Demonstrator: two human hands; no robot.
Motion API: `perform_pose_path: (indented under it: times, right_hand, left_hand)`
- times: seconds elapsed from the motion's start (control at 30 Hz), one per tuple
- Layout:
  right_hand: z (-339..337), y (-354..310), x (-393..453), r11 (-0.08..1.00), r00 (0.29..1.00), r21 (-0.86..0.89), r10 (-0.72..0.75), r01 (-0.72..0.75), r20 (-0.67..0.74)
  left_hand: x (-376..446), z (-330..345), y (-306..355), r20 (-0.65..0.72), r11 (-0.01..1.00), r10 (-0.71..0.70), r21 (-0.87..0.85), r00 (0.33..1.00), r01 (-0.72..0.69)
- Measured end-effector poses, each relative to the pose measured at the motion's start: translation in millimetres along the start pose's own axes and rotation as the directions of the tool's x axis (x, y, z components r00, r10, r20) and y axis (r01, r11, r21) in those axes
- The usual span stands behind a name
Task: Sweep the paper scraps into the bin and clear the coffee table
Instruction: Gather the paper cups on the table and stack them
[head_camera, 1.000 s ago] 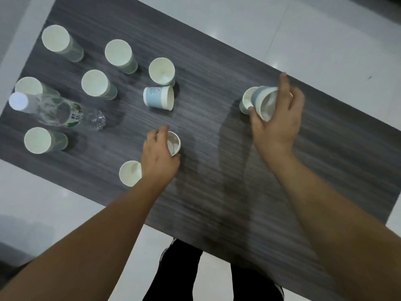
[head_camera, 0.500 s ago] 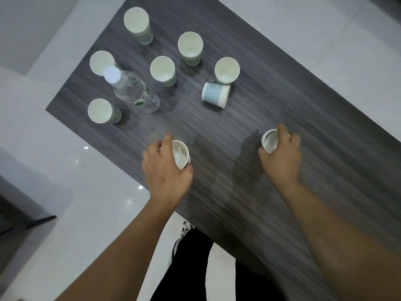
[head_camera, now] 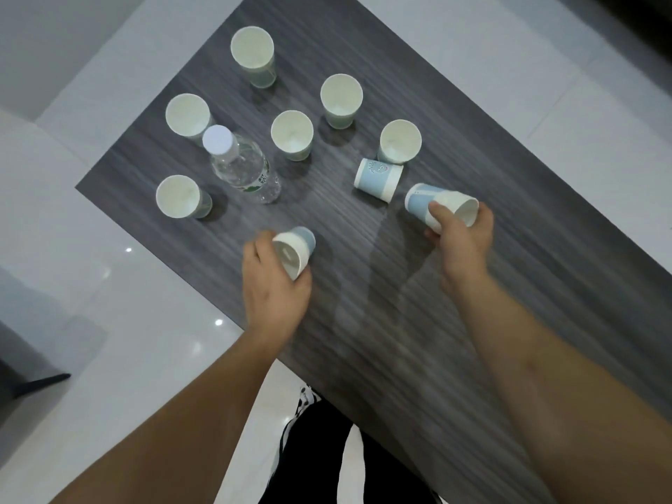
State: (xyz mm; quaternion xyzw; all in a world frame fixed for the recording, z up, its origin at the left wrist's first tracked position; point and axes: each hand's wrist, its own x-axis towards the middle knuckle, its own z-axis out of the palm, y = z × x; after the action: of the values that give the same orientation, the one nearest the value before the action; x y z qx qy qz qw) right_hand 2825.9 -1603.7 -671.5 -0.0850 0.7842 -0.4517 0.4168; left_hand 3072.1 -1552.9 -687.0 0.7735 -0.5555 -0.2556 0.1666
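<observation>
The left hand (head_camera: 275, 289) keeps its grip on a tilted paper cup (head_camera: 294, 250) near the worktop (head_camera: 545, 285) edge. The right hand (head_camera: 459, 237) has moved up beside the fallen cup (head_camera: 378, 179) — its grip now holds stacked cups (head_camera: 438, 207) tipped sideways, no longer upright.

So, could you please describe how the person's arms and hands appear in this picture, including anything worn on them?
Both forearms are bare, with no sleeve in view. The left hand and the right hand wear no gloves, and no watch, ring or bracelet shows on either. The picture is slightly blurred by motion, so fine detail such as small marks cannot be made out.
</observation>
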Motion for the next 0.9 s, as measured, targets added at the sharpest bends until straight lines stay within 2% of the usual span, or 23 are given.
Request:
perform_pose_path:
  times: [0.07,0.23,0.37,0.47,0.6,0.67,0.7,0.73,0.8,0.83,0.9]
  right_hand:
    - [11,-2,13,0.993,0.996,0.096,0.07,-0.075,0.057]
    - [23,5,37,0.974,0.98,0.183,0.1,-0.131,0.171]
    - [26,12,42,0.974,0.933,0.152,0.108,-0.169,0.344]
    - [12,12,36,0.978,0.922,0.128,0.107,-0.165,0.371]
    - [-7,1,23,0.975,0.896,0.056,0.175,-0.216,0.408]
    - [-5,-16,20,0.997,0.935,0.02,0.064,-0.076,0.349]
    - [-2,-27,22,0.997,0.956,-0.011,-0.066,0.073,0.285]
    - [2,-40,24,0.969,0.949,-0.061,-0.222,0.241,0.224]
    - [16,-64,34,0.842,0.858,-0.183,-0.475,0.508,0.197]
    - [25,-73,39,0.774,0.806,-0.233,-0.541,0.589,0.238]
    - [44,-80,50,0.639,0.725,-0.349,-0.56,0.686,0.401]
  left_hand:
    - [27,6,19,-0.026,0.997,0.073,-0.016,0.997,-0.074]
    - [89,37,64,-0.002,0.979,0.202,-0.018,0.979,-0.202]
    - [103,56,75,0.104,0.966,0.255,-0.077,0.961,-0.248]
    - [88,54,76,0.198,0.963,0.268,-0.095,0.943,-0.254]
    - [56,46,81,0.293,0.952,0.305,-0.104,0.906,-0.287]
    - [50,42,93,0.261,0.961,0.275,-0.085,0.925,-0.262]
    - [51,38,101,0.219,0.969,0.248,-0.068,0.944,-0.239]
    - [54,34,109,0.163,0.975,0.22,-0.053,0.962,-0.214]
    - [64,25,124,0.021,0.984,0.169,-0.068,0.985,-0.167]
    - [70,20,130,-0.05,0.985,0.146,-0.084,0.988,-0.149]
    - [83,10,140,-0.178,0.987,0.103,-0.102,0.979,-0.122]
